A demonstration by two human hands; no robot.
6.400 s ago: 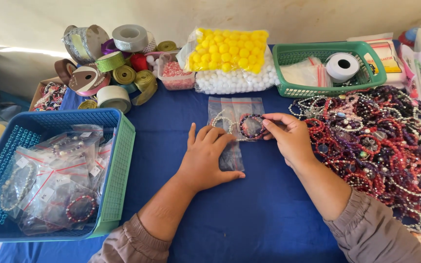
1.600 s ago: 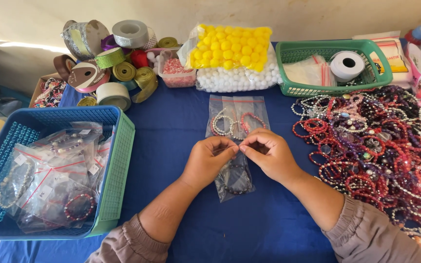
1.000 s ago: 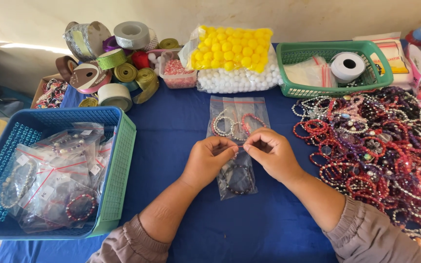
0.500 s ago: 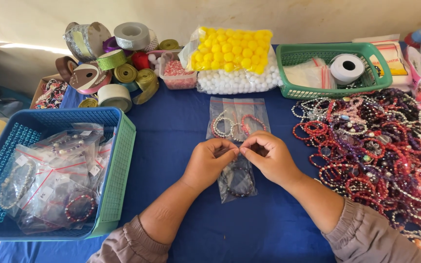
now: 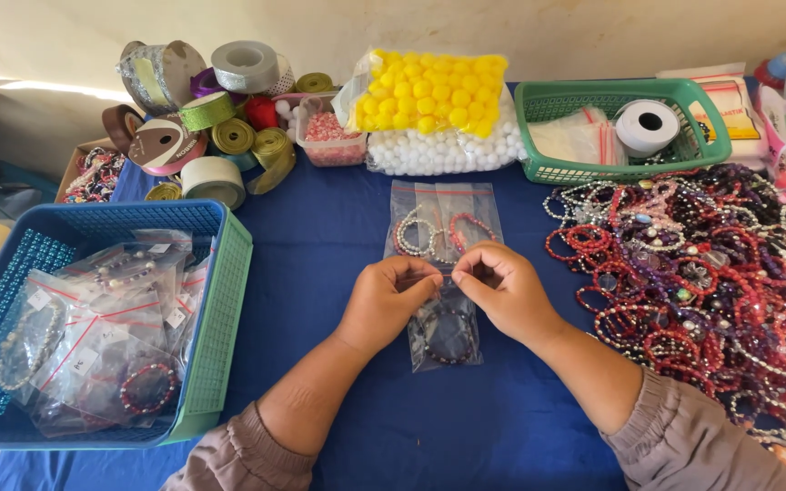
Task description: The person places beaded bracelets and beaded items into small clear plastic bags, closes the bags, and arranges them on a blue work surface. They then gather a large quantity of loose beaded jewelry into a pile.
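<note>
Pinching the top edge of a small clear bag between thumb and fingertips, our left hand and right hand now meet at the table's middle, both closed tight on the bag. About 6 seconds ago the left hand lay flat and the right held a bracelet; since 2 seconds ago little has shifted beyond the fingertips drawing closer. The bag holds a dark bead bracelet and lies on the blue cloth, long axis running 12 to 6, mouth toward 12. Just beyond at 12 lie 2 more bagged bracelets. Open cloth lies at 9 and 6; the blue basket bounds 9, the bead pile crowds 3, the green basket sits at 1.
</note>
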